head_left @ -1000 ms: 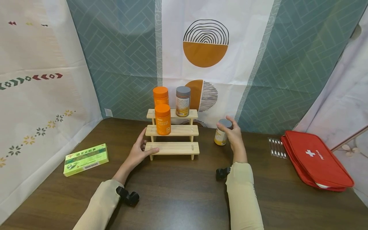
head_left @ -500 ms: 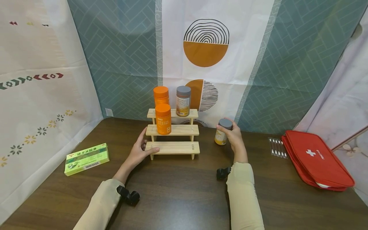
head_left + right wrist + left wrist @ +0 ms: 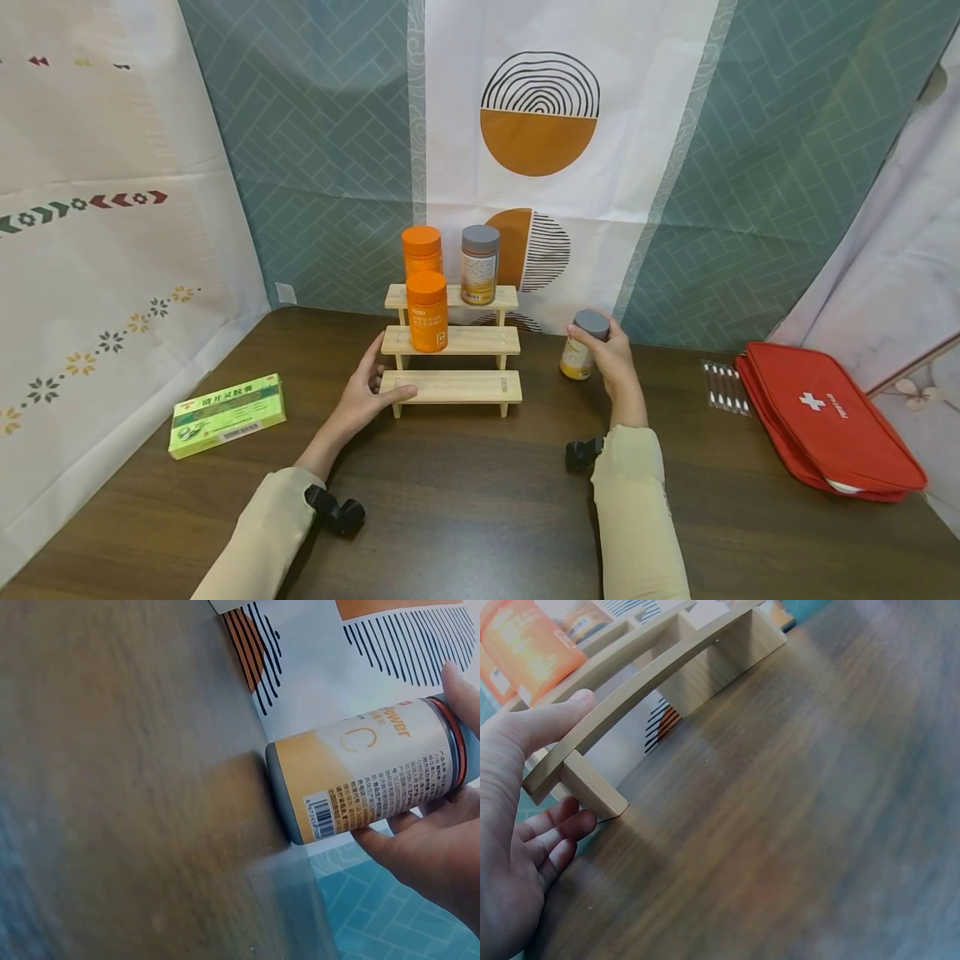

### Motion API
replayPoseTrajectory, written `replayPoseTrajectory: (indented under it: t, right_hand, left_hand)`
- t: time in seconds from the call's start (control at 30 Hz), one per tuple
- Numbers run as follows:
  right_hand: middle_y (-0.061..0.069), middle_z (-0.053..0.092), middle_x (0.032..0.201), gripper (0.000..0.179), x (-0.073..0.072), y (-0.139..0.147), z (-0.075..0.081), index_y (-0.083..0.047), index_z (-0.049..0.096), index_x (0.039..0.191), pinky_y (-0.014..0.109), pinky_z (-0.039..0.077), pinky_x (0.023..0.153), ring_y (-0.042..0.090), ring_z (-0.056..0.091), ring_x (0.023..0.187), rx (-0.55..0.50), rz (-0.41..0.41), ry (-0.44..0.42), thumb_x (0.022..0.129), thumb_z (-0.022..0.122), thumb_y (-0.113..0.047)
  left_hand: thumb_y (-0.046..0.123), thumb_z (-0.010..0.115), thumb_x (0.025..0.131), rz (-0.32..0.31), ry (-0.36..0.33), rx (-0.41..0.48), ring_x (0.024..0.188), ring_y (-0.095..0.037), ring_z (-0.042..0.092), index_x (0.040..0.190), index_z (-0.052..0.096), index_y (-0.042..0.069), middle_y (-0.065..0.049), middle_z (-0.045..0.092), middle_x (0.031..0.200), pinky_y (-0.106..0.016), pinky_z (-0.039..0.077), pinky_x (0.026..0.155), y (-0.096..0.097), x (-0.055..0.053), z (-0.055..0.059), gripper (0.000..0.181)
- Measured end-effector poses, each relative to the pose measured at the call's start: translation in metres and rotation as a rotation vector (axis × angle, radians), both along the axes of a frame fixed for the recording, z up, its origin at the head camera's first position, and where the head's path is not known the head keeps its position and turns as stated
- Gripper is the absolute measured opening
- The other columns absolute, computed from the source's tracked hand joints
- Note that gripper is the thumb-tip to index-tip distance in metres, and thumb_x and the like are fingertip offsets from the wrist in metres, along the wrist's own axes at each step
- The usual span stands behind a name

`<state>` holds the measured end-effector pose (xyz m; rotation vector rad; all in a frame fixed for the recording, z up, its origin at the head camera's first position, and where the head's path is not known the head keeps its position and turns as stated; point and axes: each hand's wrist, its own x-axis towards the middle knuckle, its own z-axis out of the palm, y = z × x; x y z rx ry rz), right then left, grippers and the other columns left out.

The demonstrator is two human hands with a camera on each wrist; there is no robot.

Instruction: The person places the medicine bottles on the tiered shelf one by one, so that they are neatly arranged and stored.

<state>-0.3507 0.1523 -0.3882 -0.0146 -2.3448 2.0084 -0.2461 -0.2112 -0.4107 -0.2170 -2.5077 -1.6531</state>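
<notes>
My left hand (image 3: pixel 363 397) holds the left end of a three-step wooden display stand (image 3: pixel 450 385), thumb on the lowest board and the other fingers curled beside its leg (image 3: pixel 592 784). Right of the stand, my right hand (image 3: pixel 617 360) grips a grey-lidded supplement jar (image 3: pixel 367 769) with a white and yellow label. Its base is at or just over the tabletop; I cannot tell if they touch. An orange jar (image 3: pixel 428 312) stands on the middle step. Another orange jar (image 3: pixel 422 243) and a grey-lidded jar (image 3: pixel 480 265) stand on the top step.
A green medicine box (image 3: pixel 227 417) lies on the brown table (image 3: pixel 465 517) at left. At right lie a packet of cotton swabs (image 3: pixel 725 387) and a red first-aid pouch (image 3: pixel 828 421). A patterned cloth (image 3: pixel 757 208) hangs behind the table.
Fingers of my right hand have drawn in closer around the grey-lidded jar. My left hand and the stand stay in place.
</notes>
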Motion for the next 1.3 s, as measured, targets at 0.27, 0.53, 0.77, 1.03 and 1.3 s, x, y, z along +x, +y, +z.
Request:
replayPoseTrajectory:
  t: [0.27,0.53,0.77,1.03,1.3]
  right_hand:
    - [0.018,0.038,0.15,0.07,0.001,-0.002,0.002,-0.009,0.034,0.151,0.045,0.027,0.118,0.031,0.037,0.136,-0.039,-0.008,0.028,0.091,0.067,-0.025]
    - [0.017,0.04,0.147,0.068,0.003,-0.004,0.009,-0.009,0.036,0.149,0.045,0.029,0.116,0.029,0.039,0.133,-0.054,-0.016,0.062,0.091,0.068,-0.025]
    - [0.016,0.041,0.145,0.067,0.004,-0.008,0.018,-0.008,0.037,0.148,0.044,0.03,0.115,0.028,0.041,0.131,-0.067,-0.015,0.096,0.09,0.068,-0.024]
    - [0.013,0.042,0.142,0.067,0.011,-0.015,0.035,-0.012,0.036,0.149,0.041,0.035,0.11,0.024,0.044,0.125,-0.083,0.001,0.126,0.091,0.068,-0.024]
    - [0.013,0.045,0.139,0.064,0.02,-0.027,0.052,-0.013,0.038,0.147,0.044,0.039,0.106,0.024,0.048,0.12,-0.064,0.05,0.176,0.091,0.068,-0.021]
  left_hand:
    - [0.011,0.071,0.087,-0.008,0.006,0.006,0.081,-0.013,0.054,0.158,0.007,0.013,-0.023,0.059,0.106,-0.026,0.046,0.075,0.0,0.0,0.0,0.096]
    - [0.011,0.071,0.087,-0.011,0.001,0.012,0.08,-0.013,0.053,0.158,0.007,0.013,-0.022,0.059,0.105,-0.025,0.045,0.074,-0.001,-0.001,-0.001,0.096]
    - [0.01,0.071,0.087,-0.011,0.015,0.009,0.077,-0.012,0.052,0.158,0.007,0.013,-0.022,0.059,0.103,-0.024,0.044,0.072,-0.001,0.0,-0.001,0.096]
    - [0.009,0.071,0.087,-0.02,0.019,0.014,0.078,-0.012,0.053,0.158,0.007,0.011,-0.023,0.059,0.104,-0.024,0.046,0.073,-0.002,-0.001,-0.002,0.096]
    - [0.01,0.071,0.087,-0.018,0.013,0.014,0.079,-0.013,0.053,0.158,0.007,0.012,-0.021,0.059,0.104,-0.025,0.045,0.073,-0.002,-0.001,-0.002,0.096]
